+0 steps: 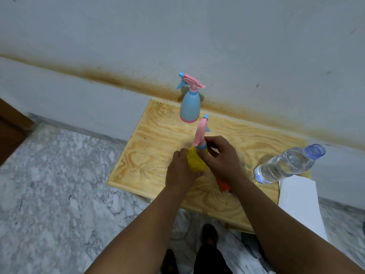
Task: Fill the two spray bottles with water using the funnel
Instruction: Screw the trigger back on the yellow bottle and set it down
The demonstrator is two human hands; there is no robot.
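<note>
A yellow spray bottle point(194, 161) stands at the middle of the wooden table point(150, 147). My left hand point(181, 171) grips its body from the left. My right hand point(219, 155) pinches the blue collar under its pink spray head point(200, 133). A blue spray bottle point(189, 107) with a pink and blue head stands upright at the table's far edge. An orange funnel point(223, 184) lies on the table, mostly hidden under my right wrist. An uncapped clear water bottle point(286, 165) stands at the right.
White paper sheets point(300, 202) hang over the table's right front corner. A stained wall point(237, 46) rises just behind the table. Marble floor point(59, 184) spreads to the left, and my feet point(209, 234) show below the table's front edge.
</note>
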